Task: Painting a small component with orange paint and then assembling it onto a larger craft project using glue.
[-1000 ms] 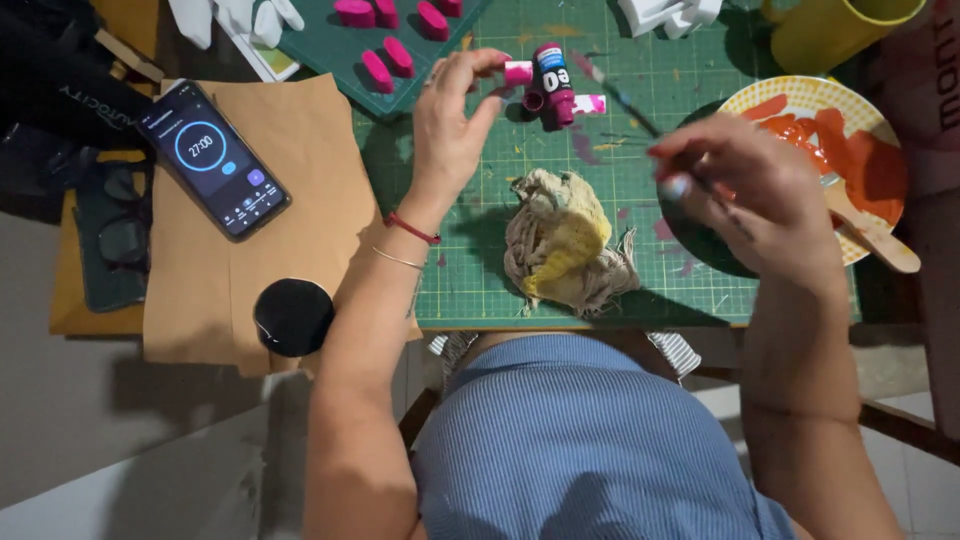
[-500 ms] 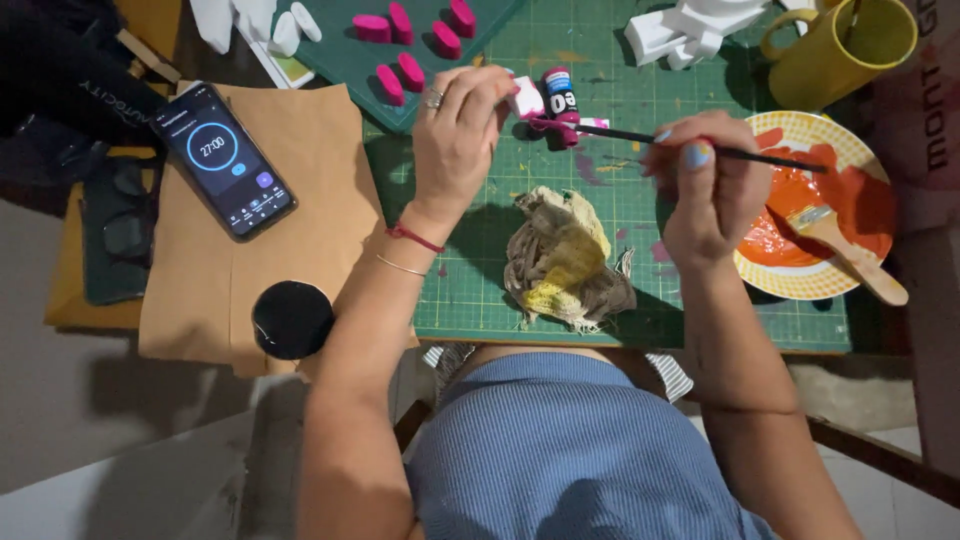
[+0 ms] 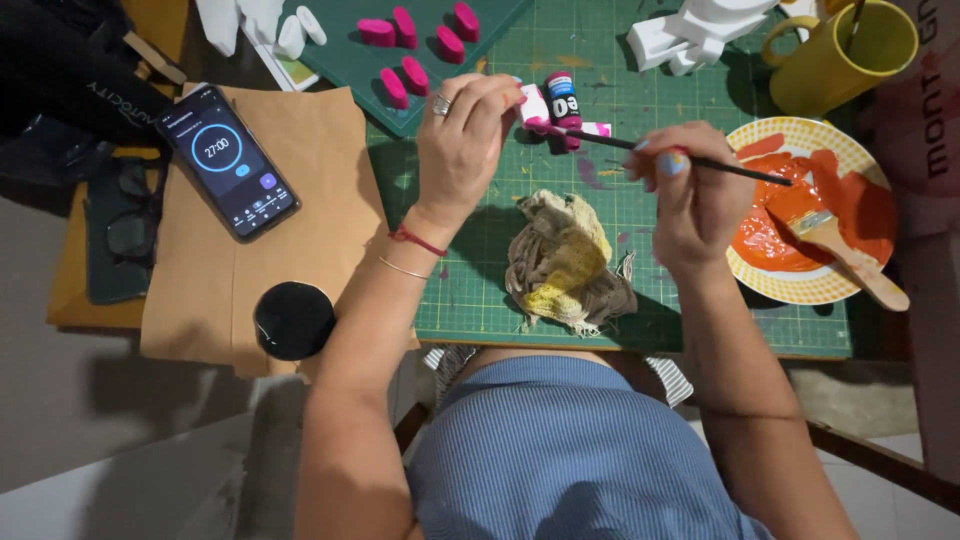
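Blue striped shirt, a ring and red cord bracelet on the left hand (image 3: 462,140).

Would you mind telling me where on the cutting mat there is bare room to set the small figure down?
The green mat is bare between the left hand and the crumpled rag, and between the rag and the paint plate. The top is crowded: pink pieces, white parts and yellow mug.

phone (image 3: 227,160) left of mat (image 3: 640,290), rag (image 3: 565,265) on mat
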